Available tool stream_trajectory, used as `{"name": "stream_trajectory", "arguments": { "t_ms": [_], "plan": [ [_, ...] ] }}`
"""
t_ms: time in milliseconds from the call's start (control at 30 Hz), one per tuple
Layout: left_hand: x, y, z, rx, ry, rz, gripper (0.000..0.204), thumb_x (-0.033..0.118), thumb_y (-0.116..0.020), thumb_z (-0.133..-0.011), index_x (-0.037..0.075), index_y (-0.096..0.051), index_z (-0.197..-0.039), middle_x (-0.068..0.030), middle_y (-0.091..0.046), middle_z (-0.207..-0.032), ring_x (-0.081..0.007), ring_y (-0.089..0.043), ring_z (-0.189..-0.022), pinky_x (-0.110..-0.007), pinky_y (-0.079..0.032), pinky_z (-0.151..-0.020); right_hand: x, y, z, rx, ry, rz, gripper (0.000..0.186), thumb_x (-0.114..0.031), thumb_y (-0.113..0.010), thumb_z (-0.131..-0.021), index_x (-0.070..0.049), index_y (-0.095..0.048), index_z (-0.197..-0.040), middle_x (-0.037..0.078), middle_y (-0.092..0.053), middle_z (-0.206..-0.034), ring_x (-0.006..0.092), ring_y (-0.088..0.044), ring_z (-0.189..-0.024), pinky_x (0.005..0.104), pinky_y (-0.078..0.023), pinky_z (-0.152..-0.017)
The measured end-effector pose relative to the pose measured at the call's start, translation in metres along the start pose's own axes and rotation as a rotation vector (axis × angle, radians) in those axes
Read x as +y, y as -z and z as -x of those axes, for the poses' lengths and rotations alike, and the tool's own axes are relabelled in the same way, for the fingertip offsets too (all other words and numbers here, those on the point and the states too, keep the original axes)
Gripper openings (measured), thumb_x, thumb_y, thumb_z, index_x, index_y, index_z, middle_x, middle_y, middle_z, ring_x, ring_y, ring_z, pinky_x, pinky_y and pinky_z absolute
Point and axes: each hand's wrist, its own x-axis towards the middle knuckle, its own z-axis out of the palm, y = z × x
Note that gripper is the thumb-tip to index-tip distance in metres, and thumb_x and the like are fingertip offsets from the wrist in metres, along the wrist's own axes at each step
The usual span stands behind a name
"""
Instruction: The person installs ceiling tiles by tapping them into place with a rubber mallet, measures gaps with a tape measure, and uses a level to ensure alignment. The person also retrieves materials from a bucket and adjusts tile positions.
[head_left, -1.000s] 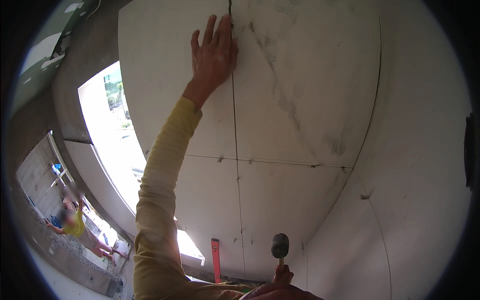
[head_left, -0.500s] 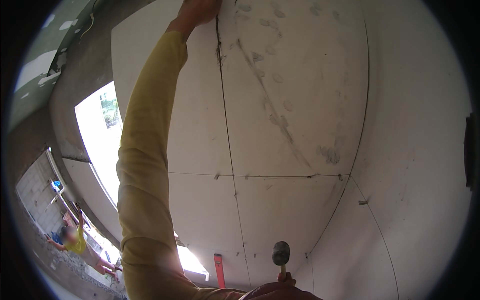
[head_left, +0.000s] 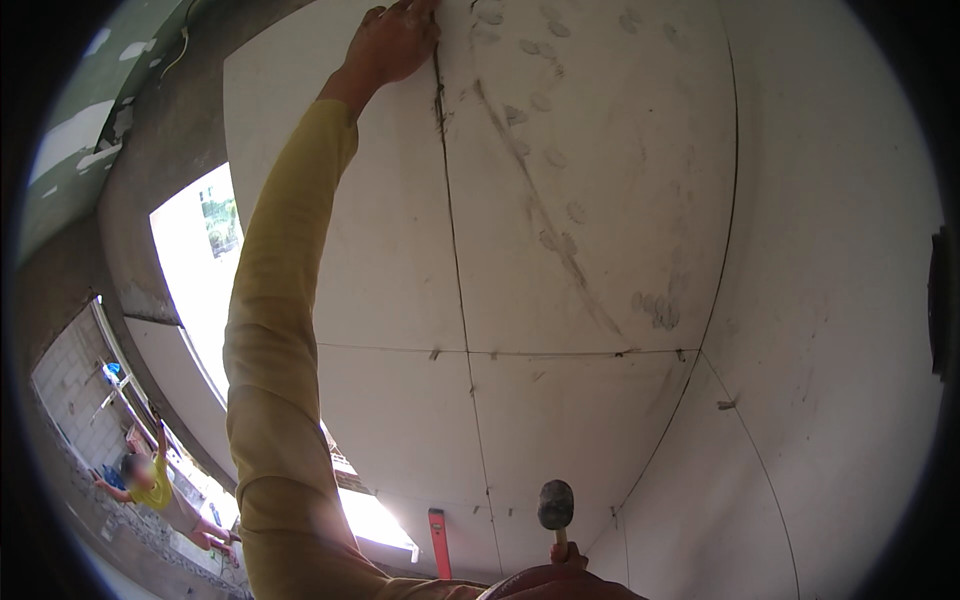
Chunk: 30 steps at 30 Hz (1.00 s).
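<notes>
- Since 1.0 s ago: left hand (head_left: 395, 42) has climbed from upper-centre of frame to the very top edge; arm now stretched near full length up the wall. View tilted w/ it: horiz. joint sits lower in frame than before.
- Reading: the reach has gone up the vertical joint (head_left: 455, 260) to its top end; looks like pressing/checking the tile (head_left: 340, 230) up there, not striking yet.
- Left hand: fingers spread fairly wide, laid flat on tile surface just left of joint; holds nothing. Fingertips partly cut by top of frame.
- Right hand (head_left: 560, 578): bottom centre, closed round mallet (head_left: 556, 505) handle. Only knuckles show; mallet barely shifted over the 1.0 s, kept low.
- Mallet: long axis approx. vertical in frame, dark head up, handle down into the fist. Head points up the wall, apart from tile face as far as visible; contact can't be told.
- Tiles: large pale slabs; smudges and a long dark streak (head_left: 545, 215) run diag. on the upper-right tile.
- Red level (head_left: 438, 543) stands upright at bottom centre, left of mallet.
- Lower left: another person (head_left: 150, 490) in yellow top, well apart, by scaffolding.
</notes>
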Motion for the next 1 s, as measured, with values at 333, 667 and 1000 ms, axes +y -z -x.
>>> {"name": "stream_trajectory", "arguments": {
  "t_ms": [333, 667, 1000],
  "plan": [
    [-0.015, -0.006, -0.011, 0.082, 0.101, 0.071, 0.064, 0.022, -0.049, -0.099, -0.004, -0.033, -0.155, -0.0218, -0.053, -0.150, -0.0366, -0.047, -0.141, -0.056, -0.037, -0.114, -0.001, -0.007, 0.005, -0.003, -0.041, -0.005, 0.042, -0.049, -0.062, -0.098, -0.009, -0.063, -0.086, 0.016, -0.064, -0.064, 0.0412, -0.066, -0.063, 0.0527, -0.051, -0.059],
    [-0.004, -0.003, -0.010, -0.067, 0.134, -0.154, 0.075, 0.033, -0.054, -0.100, 0.001, -0.023, -0.161, -0.0170, -0.054, -0.150, -0.0349, -0.039, -0.147, -0.059, -0.032, -0.117, -0.069, 0.014, -0.027, 0.009, 0.028, -0.092, 0.040, -0.040, -0.058, -0.103, -0.002, -0.062, -0.092, 0.014, -0.062, -0.061, 0.0374, -0.066, -0.056, 0.0452, -0.051, -0.053],
    [0.024, 0.002, 0.038, -0.038, 0.104, -0.094, 0.087, 0.066, -0.055, -0.094, 0.008, -0.039, -0.157, -0.0120, -0.045, -0.159, -0.0345, -0.031, -0.152, -0.064, -0.023, -0.120, -0.435, 0.178, -0.260, 0.575, 0.964, -0.016, 0.044, -0.043, -0.045, -0.110, -0.001, -0.055, -0.107, 0.008, -0.057, -0.062, 0.0190, -0.058, -0.048, 0.0337, -0.046, -0.047]
  ]
}}
